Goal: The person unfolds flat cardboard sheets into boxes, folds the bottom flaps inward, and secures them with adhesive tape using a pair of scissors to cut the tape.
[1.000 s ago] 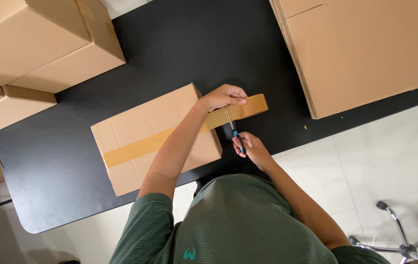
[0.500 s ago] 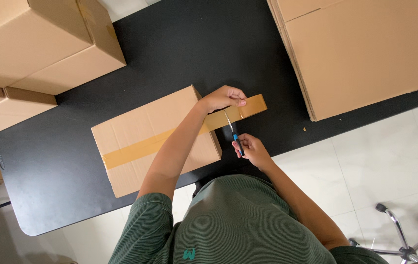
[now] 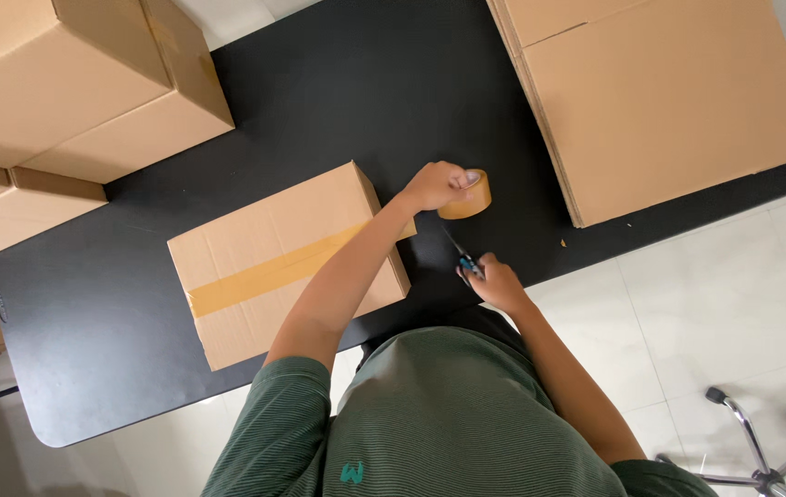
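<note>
A person's left hand [image 3: 437, 184] grips a brown tape roll [image 3: 468, 197] just off the taped box's [image 3: 287, 262] right edge, while the right hand [image 3: 496, 281] closes on what appear to be blue-handled scissors [image 3: 463, 257] near the black surface's [image 3: 338, 92] front edge; open room lies behind.

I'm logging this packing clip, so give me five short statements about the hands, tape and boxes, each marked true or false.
1. The left hand holds a roll of brown packing tape. True.
2. The right hand holds a marker pen. False: it holds blue-handled scissors.
3. A strip of brown tape runs along the top of the small cardboard box. True.
4. The small cardboard box sits on the floor. False: it sits on the black table.
5. The person wears a red shirt. False: the shirt is green.
</note>
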